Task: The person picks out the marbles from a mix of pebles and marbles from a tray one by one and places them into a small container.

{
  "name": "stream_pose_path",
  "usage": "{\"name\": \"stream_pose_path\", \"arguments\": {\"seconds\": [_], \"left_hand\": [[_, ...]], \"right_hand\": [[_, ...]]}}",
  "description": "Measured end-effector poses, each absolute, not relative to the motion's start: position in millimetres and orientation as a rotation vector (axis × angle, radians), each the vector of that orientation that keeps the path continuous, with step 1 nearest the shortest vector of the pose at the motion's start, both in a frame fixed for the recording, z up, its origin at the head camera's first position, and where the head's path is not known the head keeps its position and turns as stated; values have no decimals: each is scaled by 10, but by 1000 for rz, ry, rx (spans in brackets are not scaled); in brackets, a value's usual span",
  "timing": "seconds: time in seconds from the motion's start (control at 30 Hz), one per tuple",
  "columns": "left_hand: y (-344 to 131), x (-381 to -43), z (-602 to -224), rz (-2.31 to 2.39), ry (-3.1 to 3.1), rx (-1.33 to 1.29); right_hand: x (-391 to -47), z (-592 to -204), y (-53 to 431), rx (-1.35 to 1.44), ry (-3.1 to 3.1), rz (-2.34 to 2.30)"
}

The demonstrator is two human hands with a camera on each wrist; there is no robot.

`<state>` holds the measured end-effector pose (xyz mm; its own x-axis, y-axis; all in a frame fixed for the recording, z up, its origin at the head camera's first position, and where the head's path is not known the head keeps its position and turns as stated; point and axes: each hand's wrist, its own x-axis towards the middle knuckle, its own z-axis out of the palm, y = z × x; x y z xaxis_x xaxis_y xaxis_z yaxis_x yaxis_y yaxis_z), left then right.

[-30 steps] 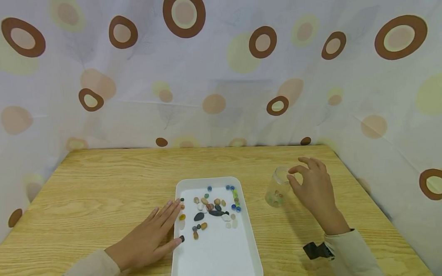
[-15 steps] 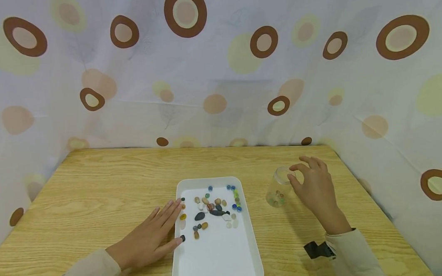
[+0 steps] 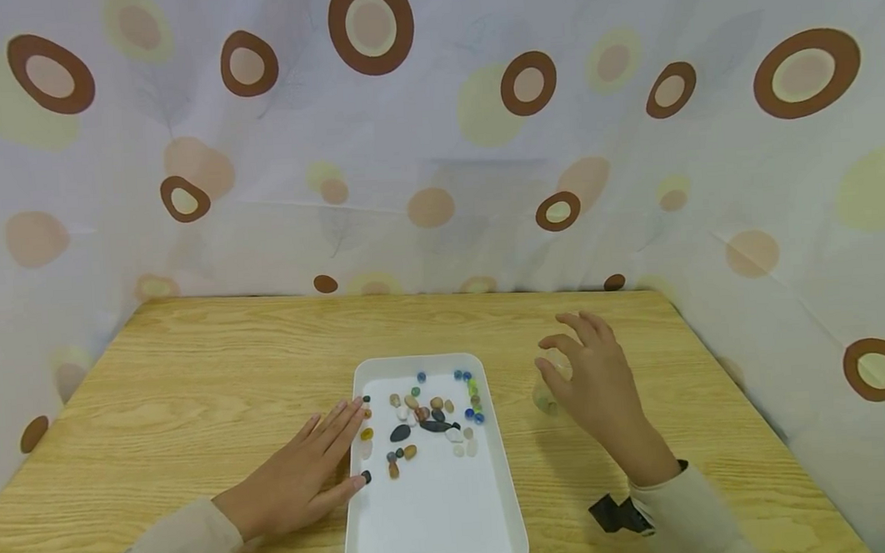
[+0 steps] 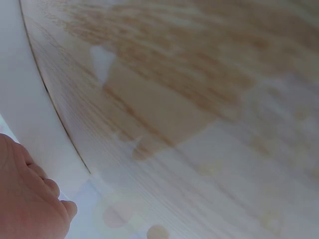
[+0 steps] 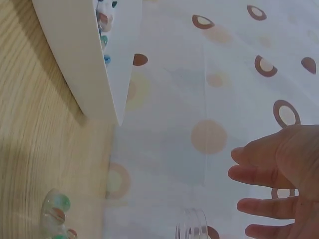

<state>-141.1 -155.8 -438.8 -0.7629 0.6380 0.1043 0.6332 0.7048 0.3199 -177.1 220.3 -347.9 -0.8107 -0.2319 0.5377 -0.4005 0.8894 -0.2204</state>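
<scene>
My left hand (image 3: 295, 476) rests with straight fingers on the left rim of a white tray (image 3: 441, 527), fingertips beside small stones. Several pebbles and marbles lie in the tray's far half, among them a long black pebble (image 3: 434, 426) and blue marbles (image 3: 470, 413). To the right of the tray stands a clear jar (image 3: 544, 398), mostly hidden in the head view by my right hand (image 3: 603, 402). That hand hovers by the jar's mouth, fingers loosely bent and apart, holding nothing visible. In the right wrist view several marbles (image 5: 59, 215) show in the jar's bottom.
A wood-grain table (image 3: 214, 364) bears everything. Behind it and along the sides hangs a pale curtain (image 3: 435, 143) with brown and beige ovals. A dark strap piece (image 3: 620, 515) sticks out at the right cuff.
My right hand has moved left from beside the jar's mouth and now covers most of the jar, its thumb and fingertip further apart. The left hand and tray have stayed put.
</scene>
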Motion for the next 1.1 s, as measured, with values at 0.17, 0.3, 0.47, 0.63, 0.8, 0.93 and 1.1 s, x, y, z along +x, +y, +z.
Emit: {"name": "stream_pose_path", "arguments": {"seconds": [0.17, 0.3, 0.47, 0.63, 0.8, 0.93, 1.1], "left_hand": [[-1557, -1403, -4394, 548, 2883, 1068], [-1556, -1401, -4392, 547, 2885, 1063], [-1556, -1401, -4386, 533, 2888, 1055], [-1558, -1401, -4400, 548, 2889, 1064], [-1561, -1405, -4417, 550, 2892, 1086], [-1564, -1408, -4415, 546, 2892, 1085], [-1562, -1412, -4403, 549, 2888, 1082]], "right_hand": [[-1759, -3590, 2038, 545, -2567, 423], [-1754, -3708, 1912, 606, -2588, 403], [-1762, -3862, 1772, 628, -2645, 366], [-1762, -3981, 1672, 611, -2736, 317], [-1767, -4079, 1639, 584, -2795, 302], [-1787, -4149, 1633, 564, -2807, 272], [-1819, -4202, 1625, 554, -2812, 242]]}}
